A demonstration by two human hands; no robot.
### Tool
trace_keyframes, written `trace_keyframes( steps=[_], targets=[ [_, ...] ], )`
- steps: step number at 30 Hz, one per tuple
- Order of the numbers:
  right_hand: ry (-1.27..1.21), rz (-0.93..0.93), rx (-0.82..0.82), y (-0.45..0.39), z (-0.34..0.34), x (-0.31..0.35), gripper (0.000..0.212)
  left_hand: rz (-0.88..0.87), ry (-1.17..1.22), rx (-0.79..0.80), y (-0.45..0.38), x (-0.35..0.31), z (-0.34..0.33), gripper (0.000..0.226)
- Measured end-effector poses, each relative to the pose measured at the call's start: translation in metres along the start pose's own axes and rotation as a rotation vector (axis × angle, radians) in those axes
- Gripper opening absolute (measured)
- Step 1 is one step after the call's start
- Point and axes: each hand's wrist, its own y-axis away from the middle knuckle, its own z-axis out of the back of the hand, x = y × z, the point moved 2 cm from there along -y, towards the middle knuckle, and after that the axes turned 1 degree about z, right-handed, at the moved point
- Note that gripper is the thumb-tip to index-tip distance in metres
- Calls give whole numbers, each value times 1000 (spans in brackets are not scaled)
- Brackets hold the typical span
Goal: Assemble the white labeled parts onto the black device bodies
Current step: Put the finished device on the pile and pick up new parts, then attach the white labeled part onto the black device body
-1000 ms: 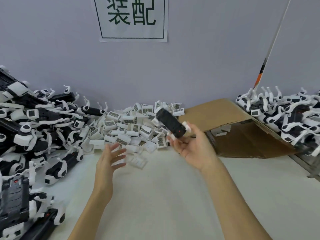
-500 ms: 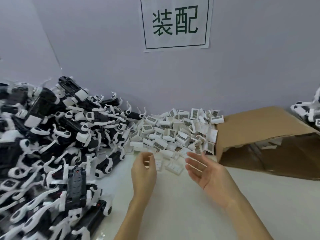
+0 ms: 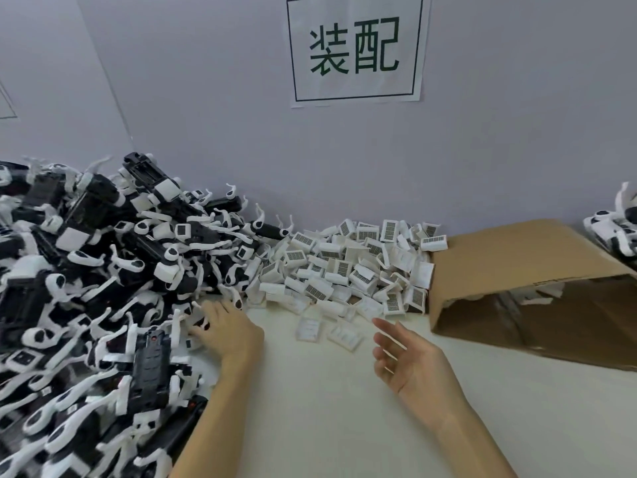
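Note:
A large heap of black device bodies [image 3: 103, 277] with white clips fills the left side of the table. A pile of small white barcode-labeled parts [image 3: 348, 270] lies against the wall in the middle. My left hand [image 3: 229, 331] reaches into the edge of the black heap, fingers spread over a black-and-white piece; whether it grips one is hidden. My right hand [image 3: 410, 360] hovers above the table, palm turned left, fingers apart, holding nothing. Two loose white parts [image 3: 329, 331] lie between my hands.
An open cardboard box [image 3: 537, 288] lies on its side at the right, with white parts inside. More black-and-white devices [image 3: 617, 229] pile at the far right edge. A paper sign [image 3: 355, 50] hangs on the wall. The white table [image 3: 327, 408] extends toward me.
The black device held in my right hand a second ago is gone; that hand is empty. The view turned left. My left hand moved left into the black heap.

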Motion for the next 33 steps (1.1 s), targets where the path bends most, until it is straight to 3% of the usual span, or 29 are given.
trace_keyframes(
  steps=[3, 6, 11, 15, 20, 24, 27, 31, 33],
  targets=[
    [-12, 3, -27, 1, 2, 1, 30, -115, -27, -45, 4, -3, 4, 45],
    [-30, 31, -80, 0, 6, 4, 27, -236, 111, -218, 23, -13, 13, 32],
    [190, 240, -189, -4, 11, 11, 27, -682, 519, -527, 96, -56, 43, 25],
    [427, 340, -59, 4, 4, 13, 42, -1023, 641, -519, 153, -92, 48, 16],
    [507, 395, -116, 10, 11, 18, 43, -1114, 796, -447, 162, -97, 28, 30],
    [413, 403, -193, 12, 12, 22, 40, -1005, 924, -402, 148, -87, 29, 74],
    [339, 388, -205, 11, 12, 25, 47, -813, 1204, -212, 141, -82, 28, 96],
    [246, 399, -205, 11, 12, 26, 59, -547, 1497, 428, 134, -77, 20, 91],
    [265, 410, -188, 11, 11, 25, 58, -488, 1587, 670, 134, -79, 16, 89]
  ],
)
